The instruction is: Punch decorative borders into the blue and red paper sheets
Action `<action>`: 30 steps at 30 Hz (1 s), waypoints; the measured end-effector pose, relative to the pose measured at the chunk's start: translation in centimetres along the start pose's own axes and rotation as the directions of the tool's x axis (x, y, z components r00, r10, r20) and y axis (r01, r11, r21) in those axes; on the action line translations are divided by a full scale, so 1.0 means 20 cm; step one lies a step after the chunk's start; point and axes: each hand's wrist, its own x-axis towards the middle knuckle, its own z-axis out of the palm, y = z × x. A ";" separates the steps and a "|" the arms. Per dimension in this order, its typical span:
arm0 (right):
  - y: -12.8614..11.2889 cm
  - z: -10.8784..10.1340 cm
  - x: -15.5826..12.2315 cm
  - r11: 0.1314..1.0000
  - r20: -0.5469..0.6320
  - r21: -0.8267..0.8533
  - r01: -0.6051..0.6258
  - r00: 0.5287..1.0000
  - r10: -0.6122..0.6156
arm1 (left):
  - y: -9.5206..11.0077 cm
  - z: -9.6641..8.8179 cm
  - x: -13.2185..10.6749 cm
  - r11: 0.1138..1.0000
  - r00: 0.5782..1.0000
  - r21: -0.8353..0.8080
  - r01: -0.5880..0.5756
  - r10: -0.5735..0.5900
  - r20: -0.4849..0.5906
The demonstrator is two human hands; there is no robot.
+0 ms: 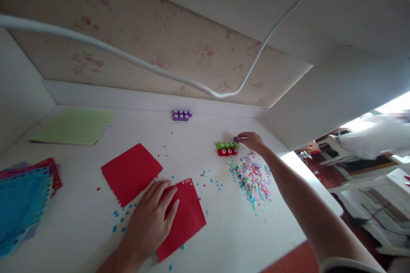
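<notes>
My left hand (152,215) lies with fingers stretched out over the left part of a red paper sheet (188,213), whose far edge has punched holes. My right hand (252,141) reaches to the far right of the table and pinches a small purple craft punch (236,139). Just beside it stand a row of green craft punches (227,144) and a row of red craft punches (228,152). A second red sheet (131,172) lies left of my left hand, its near edge nibbled by punching. Several purple craft punches (181,115) stand in rows near the back edge.
Colored confetti (253,179) is heaped on the white table (230,226) below my right hand, with stray dots elsewhere. Light green paper (77,126) lies back left, and punched blue sheets (24,204) at left. A white cable (128,57) crosses the wall; a side panel (326,98) rises at right.
</notes>
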 end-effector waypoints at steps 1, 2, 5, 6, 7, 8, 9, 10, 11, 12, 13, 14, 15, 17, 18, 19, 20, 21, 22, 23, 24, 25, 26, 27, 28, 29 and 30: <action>0.00 0.00 0.00 1.000 0.016 -0.022 0.009 1.000 -0.009 | 0.00 -0.01 0.00 1.000 1.000 0.023 0.009 -0.009 -0.005; -0.01 0.00 0.00 0.999 0.029 -0.041 0.019 0.999 -0.017 | 0.00 -0.02 0.00 0.999 1.000 0.047 0.022 -0.022 -0.006; -0.05 -0.04 0.01 0.995 0.042 -0.081 0.050 0.998 -0.046 | 0.00 -0.05 0.01 0.990 0.997 0.116 0.075 -0.077 0.013; -0.07 -0.06 0.01 0.994 0.036 -0.089 0.062 0.998 -0.059 | 0.01 -0.06 0.01 0.987 0.995 0.132 0.090 -0.094 0.024; -0.11 -0.07 0.02 0.993 0.031 -0.094 0.077 0.997 -0.075 | 0.01 -0.06 0.01 0.985 0.994 0.142 0.099 -0.105 0.037; -0.15 -0.08 0.02 0.991 0.032 -0.095 0.098 0.995 -0.096 | 0.02 -0.07 0.01 0.983 0.992 0.148 0.105 -0.113 0.048; -0.21 -0.08 0.02 0.988 0.041 -0.090 0.129 0.991 -0.125 | 0.02 -0.07 0.01 0.983 0.991 0.150 0.108 -0.117 0.056; -0.28 -0.08 0.02 0.982 0.058 -0.080 0.169 0.985 -0.164 | 0.02 -0.07 0.01 0.983 0.991 0.149 0.111 -0.121 0.062; -0.36 -0.06 0.02 0.974 0.083 -0.066 0.218 0.974 -0.212 | 0.03 -0.08 0.01 0.983 0.990 0.146 0.115 -0.126 0.064; -0.45 -0.04 0.02 0.961 0.109 -0.050 0.273 0.958 -0.266 | 0.03 -0.08 0.01 0.983 0.989 0.142 0.121 -0.131 0.065; -0.54 0.00 0.02 0.943 0.131 -0.035 0.330 0.937 -0.323 | 0.03 -0.08 0.01 0.983 0.989 0.136 0.125 -0.135 0.064; -0.64 0.03 0.02 0.922 0.150 -0.025 0.385 0.914 -0.378 | 0.03 -0.08 0.01 0.984 0.989 0.128 0.127 -0.136 0.065; -0.73 0.07 0.02 0.904 0.156 -0.023 0.428 0.894 -0.419 | 0.03 -0.08 0.01 0.985 0.988 0.118 0.127 -0.136 0.068; -0.91 0.16 0.05 0.870 0.166 -0.020 0.492 0.860 -0.482 | 0.03 -0.08 0.00 0.987 0.987 0.095 0.131 -0.139 0.079; -0.99 0.20 0.06 0.858 0.168 -0.023 0.512 0.848 -0.502 | 0.02 -0.08 0.00 0.987 0.986 0.083 0.139 -0.145 0.082; -1.05 0.23 0.08 0.848 0.169 -0.027 0.530 0.838 -0.518 | 0.02 -0.08 0.00 0.986 0.984 0.073 0.152 -0.158 0.084; -1.11 0.27 0.11 0.839 0.169 -0.033 0.544 0.830 -0.531 | 0.02 -0.08 0.00 0.983 0.981 0.065 0.169 -0.174 0.085; -1.15 0.29 0.13 0.831 0.170 -0.041 0.554 0.824 -0.541 | 0.01 -0.08 -0.01 0.980 0.978 0.062 0.187 -0.192 0.085; -1.18 0.31 0.15 0.826 0.170 -0.049 0.561 0.820 -0.547 | 0.01 -0.09 -0.01 0.977 0.974 0.063 0.204 -0.209 0.085; -1.20 0.33 0.17 0.823 0.171 -0.058 0.565 0.818 -0.550 | 0.00 -0.09 -0.01 0.974 0.971 0.065 0.217 -0.222 0.089; -1.20 0.34 0.18 0.822 0.172 -0.066 0.565 0.818 -0.549 | 0.00 -0.09 -0.01 0.972 0.968 0.068 0.225 -0.231 0.097; -1.21 0.35 0.19 0.824 0.173 -0.075 0.562 0.821 -0.544 | 0.00 -0.10 -0.01 0.971 0.966 0.068 0.231 -0.237 0.108; -1.20 0.35 0.19 0.827 0.176 -0.081 0.556 0.825 -0.538 | -0.01 -0.10 -0.01 0.970 0.963 0.066 0.234 -0.241 0.120; -1.19 0.35 0.20 0.831 0.180 -0.085 0.549 0.829 -0.529 | -0.01 -0.11 -0.01 0.970 0.961 0.061 0.236 -0.242 0.133; -1.18 0.34 0.19 0.837 0.185 -0.085 0.540 0.834 -0.519 | -0.01 -0.11 0.00 0.970 0.960 0.052 0.237 -0.242 0.144; -1.16 0.33 0.19 0.845 0.189 -0.080 0.529 0.840 -0.508 | -0.02 -0.11 0.00 0.971 0.959 0.043 0.237 -0.241 0.150; -1.14 0.32 0.18 0.853 0.191 -0.069 0.518 0.846 -0.498 | -0.02 -0.12 0.00 0.971 0.959 0.034 0.237 -0.240 0.151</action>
